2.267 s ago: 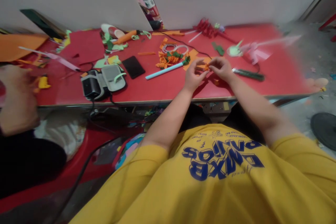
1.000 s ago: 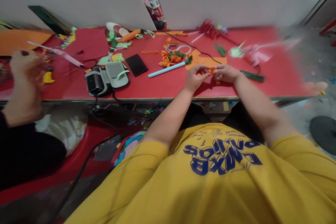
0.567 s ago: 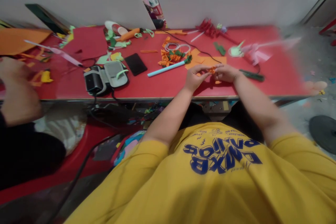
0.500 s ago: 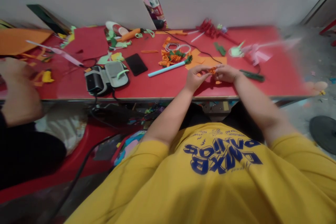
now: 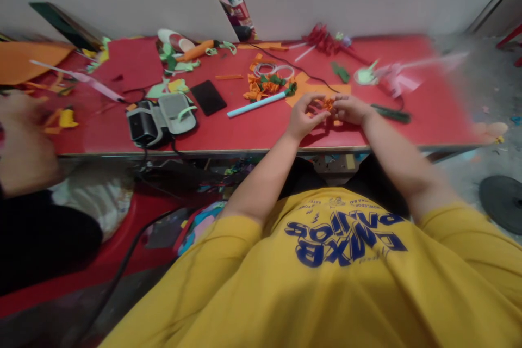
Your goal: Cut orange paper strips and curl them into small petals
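Observation:
Both of my hands are close together above the red table's front part. My left hand (image 5: 304,116) has its thumb and forefinger curved around a small crumpled orange piece (image 5: 328,104), which looks like paper. From the other side, the bent fingers of my right hand (image 5: 354,109) pinch the same piece. Its exact shape is partly hidden by the fingertips. Flat orange sheets (image 5: 304,88) lie just behind my left hand. To the left are a pale blue stick (image 5: 256,105) and a heap of orange and green scraps (image 5: 261,87). A dark green stick-like tool (image 5: 390,113) lies beside my right hand.
On the red table (image 5: 212,133) are a black phone (image 5: 208,98), an open case (image 5: 175,114), white rings (image 5: 275,70), an orange glue gun-like tool (image 5: 198,51) and a pink ribbon (image 5: 397,82). A cable (image 5: 314,75) crosses behind. Another person's arm (image 5: 28,144) reaches in at left.
My left thumb and forefinger have spread slightly apart around the orange piece. My right hand stays nearly in place. The whole view has shifted a little.

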Tool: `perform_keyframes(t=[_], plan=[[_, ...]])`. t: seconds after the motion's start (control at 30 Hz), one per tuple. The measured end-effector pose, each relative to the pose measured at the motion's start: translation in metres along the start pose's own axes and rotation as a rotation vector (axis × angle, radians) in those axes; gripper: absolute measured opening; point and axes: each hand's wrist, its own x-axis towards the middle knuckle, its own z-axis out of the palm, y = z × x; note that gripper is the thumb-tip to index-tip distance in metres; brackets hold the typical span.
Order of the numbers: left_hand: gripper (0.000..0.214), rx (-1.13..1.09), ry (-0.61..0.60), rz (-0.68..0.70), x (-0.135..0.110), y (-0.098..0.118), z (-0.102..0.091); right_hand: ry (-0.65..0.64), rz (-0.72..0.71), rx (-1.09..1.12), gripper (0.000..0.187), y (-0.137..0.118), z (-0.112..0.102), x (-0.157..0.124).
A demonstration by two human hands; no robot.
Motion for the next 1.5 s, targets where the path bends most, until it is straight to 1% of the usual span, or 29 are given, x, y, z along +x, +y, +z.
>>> perform_keyframes(t=[0.2,0.3,0.5,0.7,0.9,1.03,1.13,1.23,1.33,1.43,1.5], plan=[[0.064,-0.036,0.058,-0.022,0.001,-0.006,0.001,-0.01,-0.041,0.028,0.04,0.0,0.003,0.0],[0.065,-0.025,0.082,-0.039,0.001,-0.008,0.001,-0.004,-0.057,0.022,0.041,0.001,0.005,0.001],[0.062,-0.021,0.076,-0.017,0.001,-0.008,0.001,0.005,-0.063,0.004,0.042,0.001,0.005,0.001],[0.059,-0.015,0.089,-0.039,0.0,-0.004,0.002,-0.035,-0.057,-0.018,0.047,0.002,0.004,0.0],[0.06,-0.098,0.088,-0.055,-0.002,-0.001,0.004,-0.076,-0.075,-0.047,0.05,0.004,0.0,0.002],[0.064,-0.187,0.091,-0.071,-0.002,-0.002,0.005,-0.081,-0.085,-0.066,0.059,0.005,-0.002,0.003],[0.07,-0.267,0.073,-0.126,0.0,-0.003,0.005,-0.078,-0.1,-0.085,0.065,0.006,-0.004,0.004],[0.073,-0.303,0.059,-0.176,0.001,-0.002,0.004,-0.072,-0.126,-0.099,0.067,0.007,-0.005,0.006],[0.068,-0.272,0.062,-0.198,0.001,0.0,0.004,-0.06,-0.146,-0.101,0.065,0.009,-0.006,0.006],[0.057,-0.206,0.068,-0.212,-0.002,0.005,0.003,-0.05,-0.156,-0.101,0.066,0.01,-0.005,0.006],[0.042,-0.114,0.095,-0.203,-0.002,0.01,0.0,0.02,-0.224,-0.128,0.066,0.01,-0.007,0.009]])
